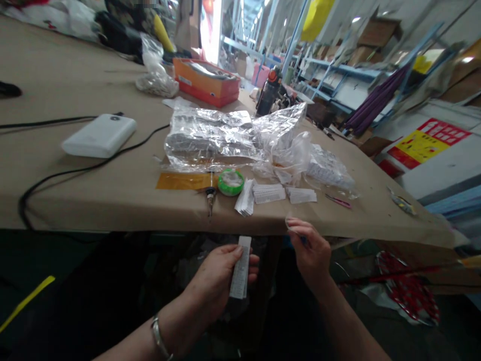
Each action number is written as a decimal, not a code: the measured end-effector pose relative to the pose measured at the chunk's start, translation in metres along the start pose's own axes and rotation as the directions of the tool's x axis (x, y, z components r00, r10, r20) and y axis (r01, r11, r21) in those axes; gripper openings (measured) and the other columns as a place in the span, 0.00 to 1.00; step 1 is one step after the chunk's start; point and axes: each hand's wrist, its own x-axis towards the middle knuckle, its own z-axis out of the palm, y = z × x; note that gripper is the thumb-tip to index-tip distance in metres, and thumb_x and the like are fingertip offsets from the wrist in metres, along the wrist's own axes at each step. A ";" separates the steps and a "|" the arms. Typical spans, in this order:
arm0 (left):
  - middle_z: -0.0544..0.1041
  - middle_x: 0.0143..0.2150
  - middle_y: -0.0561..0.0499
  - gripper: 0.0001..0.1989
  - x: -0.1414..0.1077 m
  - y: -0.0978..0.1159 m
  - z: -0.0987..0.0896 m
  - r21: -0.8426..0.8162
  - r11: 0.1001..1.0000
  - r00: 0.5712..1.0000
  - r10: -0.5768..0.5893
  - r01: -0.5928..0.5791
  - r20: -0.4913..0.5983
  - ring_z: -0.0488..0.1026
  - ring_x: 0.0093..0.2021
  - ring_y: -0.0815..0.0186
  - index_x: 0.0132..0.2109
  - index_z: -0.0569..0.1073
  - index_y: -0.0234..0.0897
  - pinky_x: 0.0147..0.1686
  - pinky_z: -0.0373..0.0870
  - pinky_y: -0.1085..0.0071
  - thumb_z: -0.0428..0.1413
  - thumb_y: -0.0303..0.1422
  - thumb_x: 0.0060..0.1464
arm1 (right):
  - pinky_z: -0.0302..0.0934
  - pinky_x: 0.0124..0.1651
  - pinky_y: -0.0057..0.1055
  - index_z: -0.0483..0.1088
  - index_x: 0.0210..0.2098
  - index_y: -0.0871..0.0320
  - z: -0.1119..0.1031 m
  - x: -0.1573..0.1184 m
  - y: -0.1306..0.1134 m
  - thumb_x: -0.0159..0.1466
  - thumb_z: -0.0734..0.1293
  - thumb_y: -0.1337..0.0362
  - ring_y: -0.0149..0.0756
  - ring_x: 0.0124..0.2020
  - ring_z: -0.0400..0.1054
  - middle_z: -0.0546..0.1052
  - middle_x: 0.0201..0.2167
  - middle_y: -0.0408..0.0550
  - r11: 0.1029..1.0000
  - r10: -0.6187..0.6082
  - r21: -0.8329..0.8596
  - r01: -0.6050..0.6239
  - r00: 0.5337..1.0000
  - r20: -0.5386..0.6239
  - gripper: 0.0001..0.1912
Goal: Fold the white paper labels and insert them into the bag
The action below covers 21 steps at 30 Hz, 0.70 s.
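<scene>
Left hand (218,273) clasps printed labels (240,271); at its 2 o'clock, the right hand (312,250) pinches a thin pale strip (287,224).

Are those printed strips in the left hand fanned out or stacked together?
Stacked together: the printed strips lie over one another in the left hand, only slightly offset at the lower end.

Paper strips (239,276) look matt, plastic pkg (210,135) v. glossy.

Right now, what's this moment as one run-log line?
left hand: holds printed strips | right hand: near edge of table, fingertip item unclear | on table: strip bundles, green-rimmed roll, pink tool
</scene>
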 end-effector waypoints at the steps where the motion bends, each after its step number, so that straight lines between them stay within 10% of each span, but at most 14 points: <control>1: 0.78 0.29 0.42 0.06 0.000 -0.001 0.000 -0.027 1.000 1.000 0.014 -0.013 0.014 0.74 0.24 0.66 0.36 0.73 0.27 0.28 0.73 0.70 0.54 0.28 0.55 | 0.65 0.52 0.43 0.68 0.37 0.55 0.009 -0.006 -0.014 0.63 0.63 0.71 0.40 0.49 0.69 0.75 0.42 0.50 0.996 -0.056 0.066 0.053 0.997 0.051 0.05; 6: 0.76 0.24 0.47 0.03 0.004 -0.005 -0.005 -0.199 0.967 0.986 0.163 -0.156 0.019 0.70 0.21 0.71 0.27 0.75 0.28 0.24 0.66 0.77 0.59 0.25 0.47 | 0.62 0.56 0.46 0.69 0.37 0.57 0.047 -0.030 -0.058 0.64 0.61 0.71 0.41 0.53 0.66 0.75 0.43 0.51 0.928 -0.372 0.098 0.360 0.882 0.289 0.07; 21: 0.74 0.22 0.50 0.03 0.003 -0.005 -0.013 -0.272 0.948 0.986 0.169 -0.164 -0.007 0.68 0.21 0.72 0.25 0.73 0.29 0.24 0.64 0.76 0.57 0.21 0.44 | 0.62 0.58 0.42 0.70 0.36 0.60 0.050 -0.025 -0.050 0.64 0.61 0.72 0.40 0.56 0.63 0.76 0.43 0.53 0.869 -0.483 0.120 0.480 0.770 0.417 0.06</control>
